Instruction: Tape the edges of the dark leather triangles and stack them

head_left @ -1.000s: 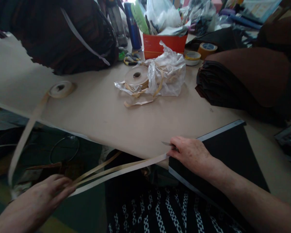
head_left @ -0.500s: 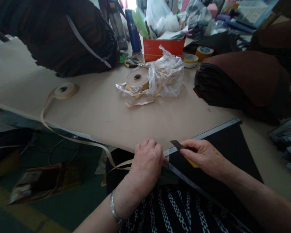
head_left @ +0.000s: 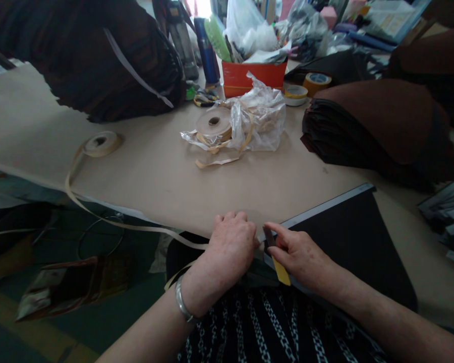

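My left hand (head_left: 232, 244) is closed at the table's front edge, knuckles up and fingertips hidden. A narrow beige tape (head_left: 147, 228) runs into it from a roll (head_left: 100, 143) on the left of the table. My right hand (head_left: 302, 254) is closed around a small dark blade with a yellow handle (head_left: 280, 269). Its dark end points up, close to the left hand's fingers. Under the right hand lies a black sheet (head_left: 348, 237) with a light grey strip (head_left: 325, 206) along its far edge. The sheet's left corner reaches the left hand.
A plastic bag (head_left: 263, 118) with another tape roll (head_left: 214, 123) lies mid-table. Behind it stand a red box (head_left: 253, 78) and a blue bottle (head_left: 208, 53). Stacks of dark brown pieces sit at left (head_left: 109, 65) and right (head_left: 378, 121). An open carton (head_left: 71, 287) rests on the floor.
My right hand has moved slightly left and down, turning the blade more upright beside my left hand. The beige tape has been drawn straighter near my left wrist.
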Demonstrator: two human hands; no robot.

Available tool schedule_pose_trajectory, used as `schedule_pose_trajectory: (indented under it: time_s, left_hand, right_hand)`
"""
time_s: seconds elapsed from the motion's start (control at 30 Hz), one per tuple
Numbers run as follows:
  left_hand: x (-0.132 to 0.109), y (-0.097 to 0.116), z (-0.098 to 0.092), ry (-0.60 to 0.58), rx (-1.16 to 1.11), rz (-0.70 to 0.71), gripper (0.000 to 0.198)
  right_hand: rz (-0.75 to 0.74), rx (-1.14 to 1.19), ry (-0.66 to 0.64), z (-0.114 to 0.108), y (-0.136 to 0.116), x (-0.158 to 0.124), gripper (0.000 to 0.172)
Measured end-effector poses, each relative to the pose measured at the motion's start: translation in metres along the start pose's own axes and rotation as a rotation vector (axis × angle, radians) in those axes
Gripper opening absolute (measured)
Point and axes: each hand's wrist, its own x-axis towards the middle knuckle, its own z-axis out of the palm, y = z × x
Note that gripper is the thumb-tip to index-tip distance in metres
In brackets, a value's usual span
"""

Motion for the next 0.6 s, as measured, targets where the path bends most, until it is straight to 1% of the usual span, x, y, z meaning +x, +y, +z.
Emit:
schedule_pose_trajectory:
  time_s: [0.13, 0.23, 0.3, 0.37, 0.43, 0.47, 0.5, 0.57, 0.6]
  left_hand:
    - [-0.002, 0.001, 0.002, 0.004, -0.057, 0.012, 0.016]
    - [-0.004, 0.007, 0.004, -0.016, -0.152, 0.051, 0.016]
    - [-0.004, 0.008, 0.005, -0.031, -0.232, 0.085, 0.016]
    - [-0.004, 0.005, 0.003, -0.020, -0.296, 0.078, 0.016]
    - [-0.005, -0.002, 0.000, 0.014, -0.337, 0.034, 0.018]
    - [-0.005, -0.007, -0.002, 0.032, -0.368, 0.009, 0.018]
    - [-0.005, -0.012, -0.003, 0.048, -0.420, -0.014, 0.018]
    - [-0.005, -0.021, -0.002, 0.077, -0.585, -0.054, 0.020]
    - [-0.003, -0.025, 0.001, 0.092, -0.675, -0.073, 0.022]
  right_hand:
    - [-0.031, -0.165, 0.011, 0.005, 0.003, 0.000, 0.041]
    - [-0.036, -0.256, 0.003, 0.009, 0.001, 0.001, 0.039]
    - [-0.045, -0.257, -0.013, 0.010, -0.001, 0.001, 0.036]
    - [-0.058, -0.204, -0.022, 0.008, -0.002, -0.001, 0.038]
    - [-0.063, -0.110, -0.006, -0.002, 0.001, -0.006, 0.047]
    - [-0.048, -0.052, 0.010, -0.010, 0.005, -0.010, 0.050]
    - [-0.020, 0.014, 0.027, -0.021, 0.011, -0.015, 0.048]
    - [0.065, 0.163, 0.074, -0.046, 0.030, -0.029, 0.034]
    - [0.113, 0.233, 0.119, -0.060, 0.042, -0.037, 0.026]
